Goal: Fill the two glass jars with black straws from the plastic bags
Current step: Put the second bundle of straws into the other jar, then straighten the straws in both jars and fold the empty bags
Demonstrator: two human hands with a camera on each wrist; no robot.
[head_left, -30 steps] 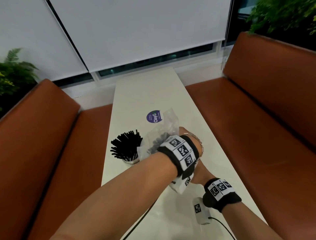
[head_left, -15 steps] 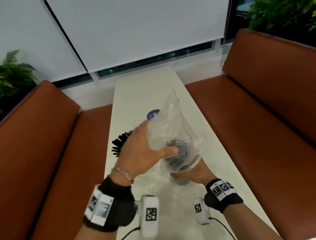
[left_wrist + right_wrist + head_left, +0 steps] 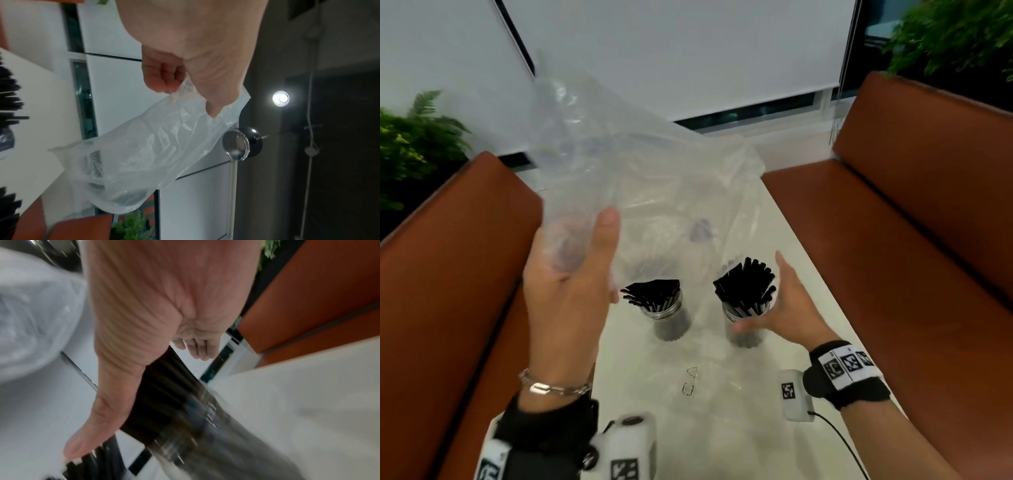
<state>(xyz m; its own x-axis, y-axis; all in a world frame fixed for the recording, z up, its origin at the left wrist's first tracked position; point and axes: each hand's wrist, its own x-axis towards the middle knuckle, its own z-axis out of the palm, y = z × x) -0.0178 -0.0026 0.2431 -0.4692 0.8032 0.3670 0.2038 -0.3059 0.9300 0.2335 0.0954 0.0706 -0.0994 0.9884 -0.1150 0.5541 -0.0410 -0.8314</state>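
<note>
Standing on the white table between brown benches, 2 jars are bristling with straws, the left hand is pinching an apparently empty bag, and the right hand is hovering slack.

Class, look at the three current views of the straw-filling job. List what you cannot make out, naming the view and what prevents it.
1. Head view: the table behind the clear plastic bag is veiled by it; a purple mark shows through, unreadable.
2. Right wrist view: motion blur smears the right glass jar of black straws; whether the right hand touches it is unclear.
3. Left wrist view: the left hand pinches the bag; black straws are cut off by the left edge.
</note>
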